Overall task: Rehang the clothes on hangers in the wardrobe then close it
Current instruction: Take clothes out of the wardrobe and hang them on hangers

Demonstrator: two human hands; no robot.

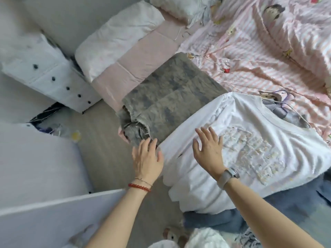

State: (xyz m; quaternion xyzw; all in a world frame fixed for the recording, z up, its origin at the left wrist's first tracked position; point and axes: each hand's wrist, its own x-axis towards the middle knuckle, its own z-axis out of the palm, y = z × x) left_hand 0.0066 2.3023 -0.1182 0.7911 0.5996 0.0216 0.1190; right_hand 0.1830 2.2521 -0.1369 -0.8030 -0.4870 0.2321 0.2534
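A white T-shirt (238, 140) with a pale printed front lies spread over the near edge of the bed. My right hand (208, 149) hovers flat over its left part, fingers straight and spread. A folded grey washed-denim garment (170, 93) lies on the bed's edge left of the shirt, its frayed end hanging down. My left hand (146, 158) reaches to where the denim's frayed end meets the shirt's edge, fingers relaxed and holding nothing. No hanger shows.
A pink striped sheet (250, 65) covers the bed, with white pillows (118, 38) at its head. Blue fabric (286, 208) lies under the shirt. A white drawer unit (53, 76) stands at left. A white panel (53, 212), perhaps a wardrobe door, fills the lower left above grey floor.
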